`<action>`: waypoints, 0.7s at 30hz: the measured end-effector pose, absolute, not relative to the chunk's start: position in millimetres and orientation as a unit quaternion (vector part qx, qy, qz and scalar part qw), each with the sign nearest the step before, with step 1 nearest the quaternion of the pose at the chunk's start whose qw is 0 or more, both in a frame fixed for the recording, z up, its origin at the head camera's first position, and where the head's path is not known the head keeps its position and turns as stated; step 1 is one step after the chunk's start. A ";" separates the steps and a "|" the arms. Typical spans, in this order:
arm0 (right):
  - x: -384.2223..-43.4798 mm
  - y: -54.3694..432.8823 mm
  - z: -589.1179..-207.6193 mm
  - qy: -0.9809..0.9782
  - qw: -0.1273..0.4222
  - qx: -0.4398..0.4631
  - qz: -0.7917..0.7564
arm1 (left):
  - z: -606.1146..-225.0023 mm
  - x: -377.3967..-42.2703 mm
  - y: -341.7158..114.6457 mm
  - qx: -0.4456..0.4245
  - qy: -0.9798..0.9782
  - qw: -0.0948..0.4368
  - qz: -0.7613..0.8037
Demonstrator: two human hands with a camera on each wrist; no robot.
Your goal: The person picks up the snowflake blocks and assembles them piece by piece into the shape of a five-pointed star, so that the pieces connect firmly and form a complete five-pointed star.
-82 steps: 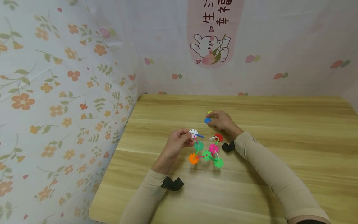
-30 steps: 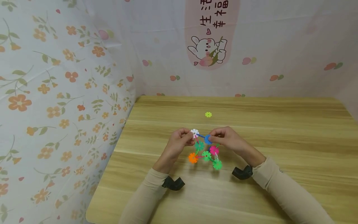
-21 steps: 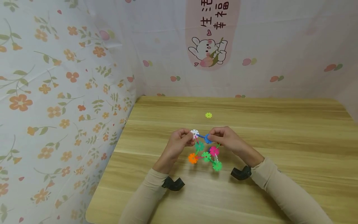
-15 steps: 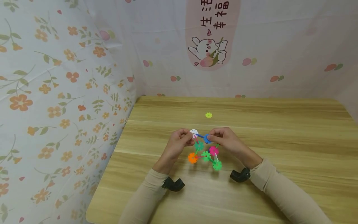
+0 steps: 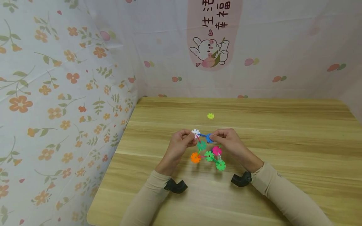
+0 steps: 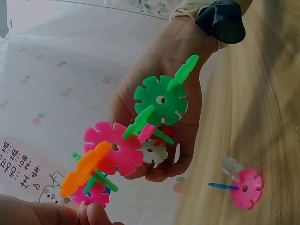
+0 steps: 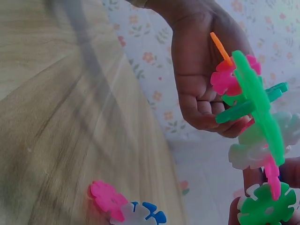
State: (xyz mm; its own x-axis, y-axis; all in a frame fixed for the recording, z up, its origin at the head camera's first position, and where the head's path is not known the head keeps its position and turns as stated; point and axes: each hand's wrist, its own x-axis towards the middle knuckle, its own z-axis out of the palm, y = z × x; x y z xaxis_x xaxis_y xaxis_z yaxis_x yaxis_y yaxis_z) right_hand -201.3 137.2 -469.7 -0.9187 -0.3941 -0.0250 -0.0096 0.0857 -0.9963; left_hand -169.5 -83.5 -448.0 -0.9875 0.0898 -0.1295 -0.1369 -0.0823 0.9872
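Note:
My left hand (image 5: 181, 142) pinches a white notched plastic disc (image 5: 195, 133), a snowflake building piece. It belongs to a linked chain with a teal disc (image 5: 201, 145), an orange disc (image 5: 195, 157), a green disc (image 5: 209, 156), a pink disc (image 5: 216, 150) and a lower green disc (image 5: 221, 165). Several discs stand edge-on as links. Between thumb and fingers, my right hand (image 5: 232, 142) pinches a blue disc (image 5: 209, 138). Its edge meets an edge-on blue disc (image 5: 202, 135) slotted into the white one; I cannot tell how deeply they join. The right hand hides part of the chain.
A loose yellow-green disc (image 5: 210, 116) lies on the wooden table (image 5: 282, 131) beyond the hands. Below the hands, a pink disc (image 6: 246, 189) rests on the table, with white and blue pieces attached. Patterned cloth (image 5: 158, 56) hangs at the back and left.
My right hand has brought the blue disc from beside the yellow-green one to the edge-on blue piece. The left hand keeps its pinch on the white disc; lately both hands have barely shifted.

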 end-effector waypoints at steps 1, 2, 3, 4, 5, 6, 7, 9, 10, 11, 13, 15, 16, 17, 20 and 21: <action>-201.1 137.3 -469.6 0.723 0.143 -0.138 -0.662 | -448.1 -169.4 -83.5 -0.016 0.673 0.077 0.736; -200.8 137.3 -469.4 0.723 0.141 -0.138 -0.662 | -448.2 -169.4 -83.4 -0.016 0.672 0.078 0.736; -200.5 137.5 -469.1 0.723 0.139 -0.138 -0.663 | -448.2 -169.3 -83.3 -0.015 0.672 0.078 0.736; -200.2 137.7 -468.9 0.724 0.136 -0.137 -0.663 | -448.2 -169.3 -83.3 -0.015 0.672 0.078 0.736; -200.0 137.9 -468.6 0.724 0.133 -0.138 -0.662 | -448.4 -169.4 -83.2 -0.015 0.673 0.078 0.736; -199.8 138.1 -468.5 0.724 0.132 -0.138 -0.663 | -448.6 -169.5 -83.1 -0.015 0.673 0.078 0.735; -199.5 138.2 -468.3 0.723 0.131 -0.140 -0.663 | -448.8 -169.5 -82.9 -0.014 0.674 0.077 0.735; -199.3 138.5 -468.0 0.723 0.130 -0.139 -0.664 | -448.9 -169.8 -82.3 -0.014 0.674 0.076 0.735; -199.2 138.4 -468.0 0.724 0.130 -0.139 -0.663 | -449.1 -169.8 -82.0 -0.014 0.674 0.075 0.735; -199.3 138.3 -468.0 0.724 0.129 -0.138 -0.663 | -449.4 -169.8 -81.6 -0.014 0.674 0.073 0.735; -199.7 138.3 -468.5 0.724 0.130 -0.135 -0.664 | -449.7 -169.9 -81.2 -0.012 0.674 0.072 0.735; -200.2 138.5 -468.9 0.723 0.130 -0.135 -0.665 | -450.1 -170.1 -80.9 -0.011 0.674 0.070 0.735; -200.9 138.6 -469.4 0.722 0.130 -0.134 -0.666 | -450.3 -170.2 -80.8 -0.011 0.672 0.071 0.737; -201.5 138.9 -469.9 0.722 0.132 -0.134 -0.666 | -450.7 -170.5 -80.8 -0.012 0.670 0.073 0.738; -202.9 139.7 -470.7 0.720 0.139 -0.136 -0.666 | -451.3 -171.2 -80.8 -0.016 0.664 0.076 0.744; -203.5 140.1 -471.3 0.720 0.142 -0.137 -0.666 | -451.5 -171.3 -80.8 -0.016 0.661 0.076 0.746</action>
